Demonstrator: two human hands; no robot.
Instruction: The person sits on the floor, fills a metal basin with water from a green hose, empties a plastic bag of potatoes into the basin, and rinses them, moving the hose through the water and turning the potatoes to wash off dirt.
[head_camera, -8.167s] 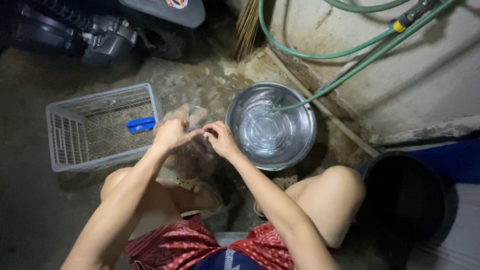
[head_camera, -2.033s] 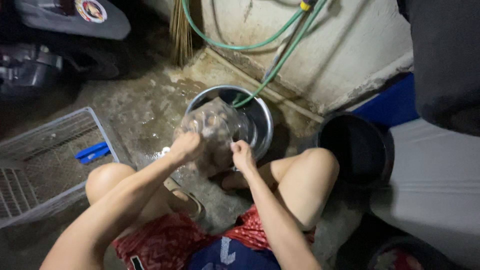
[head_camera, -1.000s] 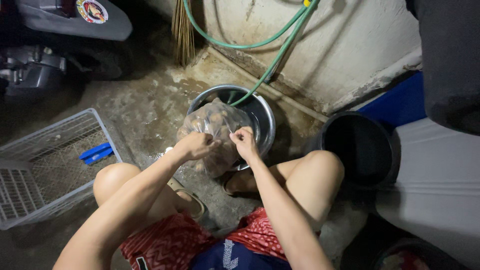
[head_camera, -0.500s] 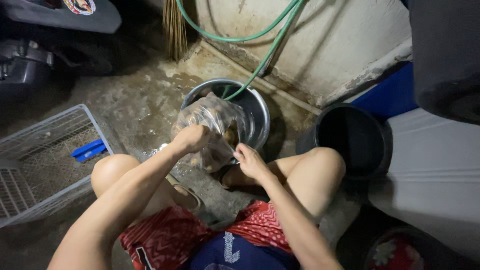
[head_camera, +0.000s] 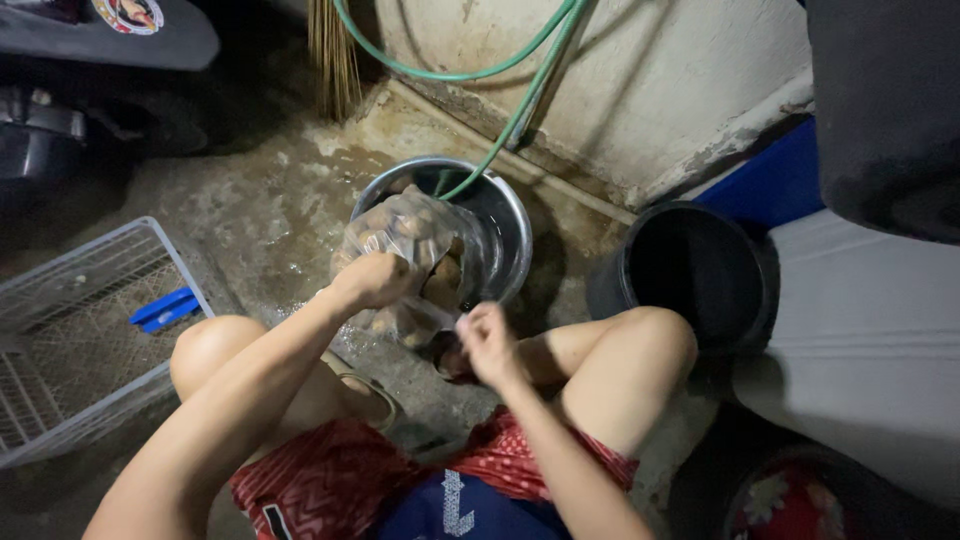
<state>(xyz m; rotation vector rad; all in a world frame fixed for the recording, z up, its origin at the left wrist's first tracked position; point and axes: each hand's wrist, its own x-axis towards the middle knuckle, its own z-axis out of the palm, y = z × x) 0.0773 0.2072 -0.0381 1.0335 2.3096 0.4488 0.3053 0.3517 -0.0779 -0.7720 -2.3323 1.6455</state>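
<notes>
Wet concrete floor (head_camera: 270, 215): steel basin (head_camera: 510, 215), grey wire basket (head_camera: 80, 330), black bucket (head_camera: 695, 270), green hose (head_camera: 500, 110).

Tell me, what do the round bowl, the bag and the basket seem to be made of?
Bowl: probably polished metal, with a bright shiny rim. Bag, gripped by the left hand: thin clear plastic, crinkled and see-through. Basket: likely grey moulded plastic with a dull grid.
</notes>
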